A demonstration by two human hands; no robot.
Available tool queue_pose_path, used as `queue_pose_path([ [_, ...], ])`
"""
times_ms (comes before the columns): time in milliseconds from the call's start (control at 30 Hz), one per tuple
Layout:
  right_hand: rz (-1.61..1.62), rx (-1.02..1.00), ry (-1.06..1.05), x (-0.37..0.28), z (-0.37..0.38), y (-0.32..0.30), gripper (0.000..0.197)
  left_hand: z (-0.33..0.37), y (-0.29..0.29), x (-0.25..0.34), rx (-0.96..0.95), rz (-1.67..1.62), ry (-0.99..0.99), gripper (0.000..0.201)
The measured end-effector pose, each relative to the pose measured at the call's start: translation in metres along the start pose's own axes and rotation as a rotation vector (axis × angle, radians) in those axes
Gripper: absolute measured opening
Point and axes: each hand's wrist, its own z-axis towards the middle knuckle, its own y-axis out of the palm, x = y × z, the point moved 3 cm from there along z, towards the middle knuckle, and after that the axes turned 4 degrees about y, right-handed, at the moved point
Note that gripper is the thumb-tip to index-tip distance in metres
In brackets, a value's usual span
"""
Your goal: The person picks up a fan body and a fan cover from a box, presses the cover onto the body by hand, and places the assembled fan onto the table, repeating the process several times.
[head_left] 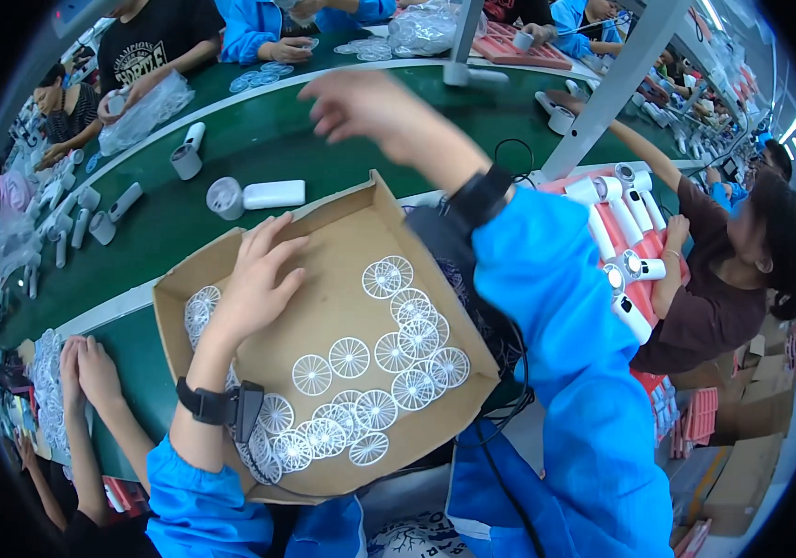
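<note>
An open cardboard box (324,298) lies before me, with many round white spoked grilles (349,357) spread flat and overlapping in it. My left hand (263,284) is over the box's far left side, fingers stretched and apart, holding nothing I can see. Past the box's far edge, my right hand (361,110) hangs above the green conveyor belt, somewhat blurred, its fingers loosely apart and nothing visible in them. On the belt just beyond the box lies a white handheld fan (272,194), its round head to the left of its handle. Both my wrists wear black bands.
More white fans (187,160) lie along the belt. A grey metal post (612,88) rises at the right. Beside it, pink trays (616,228) hold several fans. Black cables (521,372) run along the box's right side. Co-workers' hands are across the belt and at both sides.
</note>
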Motion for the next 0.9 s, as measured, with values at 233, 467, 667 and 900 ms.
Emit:
queue_pose_path([
  [233, -1.123, 0.542, -0.010, 0.101, 0.075, -0.278, 0.036, 0.011, -0.002, 0.005, -0.046, -0.067, -0.086, 0.039],
  [467, -0.843, 0.646, 0.251, 0.213, 0.026, -0.343, 0.020, 0.019, -0.004, 0.009, 0.000, -0.056, -0.134, 0.037],
  [667, -0.499, 0.513, 0.399, 0.136, 0.025, -0.283, 0.026, 0.015, 0.000, -0.001, 0.032, -0.097, -0.113, 0.035],
  [900, -0.716, 0.335, 0.140, 0.039, 0.051, -0.208, 0.030, 0.015, 0.001, -0.006, 0.036, -0.098, -0.028, 0.032],
])
